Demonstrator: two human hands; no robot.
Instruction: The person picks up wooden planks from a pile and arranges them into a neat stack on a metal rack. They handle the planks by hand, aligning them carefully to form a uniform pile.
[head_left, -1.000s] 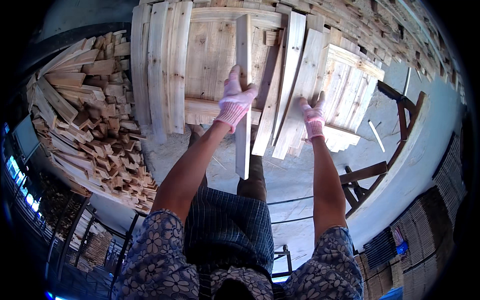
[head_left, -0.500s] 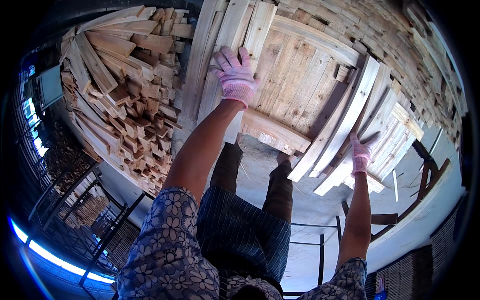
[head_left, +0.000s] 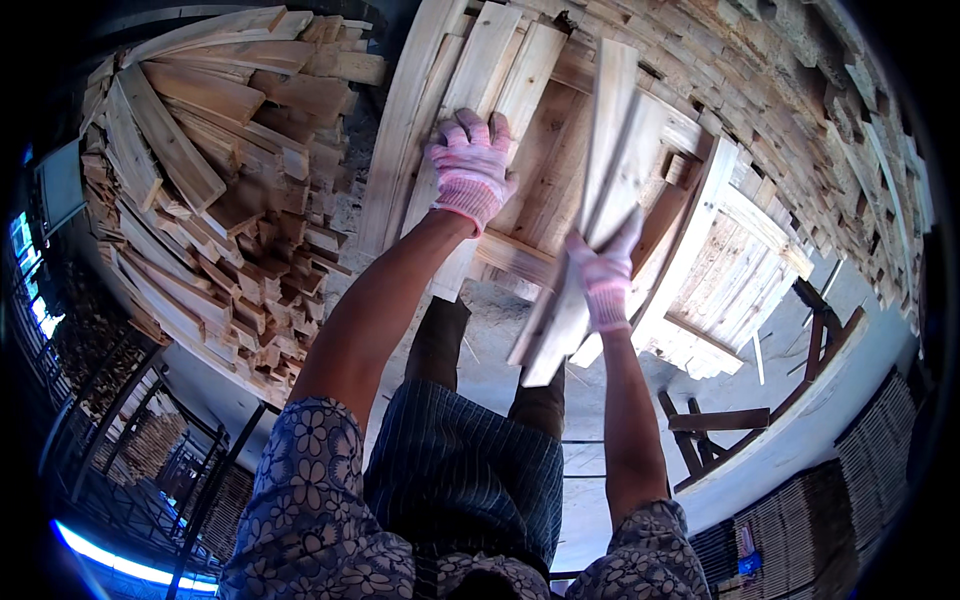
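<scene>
Planks (head_left: 590,230) now sit gripped in the gloved right hand (head_left: 605,275) — half a second ago that hand reached low and right. At least two boards, tilted upright over the pallet (head_left: 560,150). Left hand (head_left: 470,165) lies flat, fingers spread, on one leaning slat (head_left: 480,110) — roughly where it was.

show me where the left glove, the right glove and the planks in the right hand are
left glove (head_left: 468,172): head view, back of the hand.
right glove (head_left: 604,282): head view, back of the hand.
planks (head_left: 612,140): head view, upper face.
</scene>
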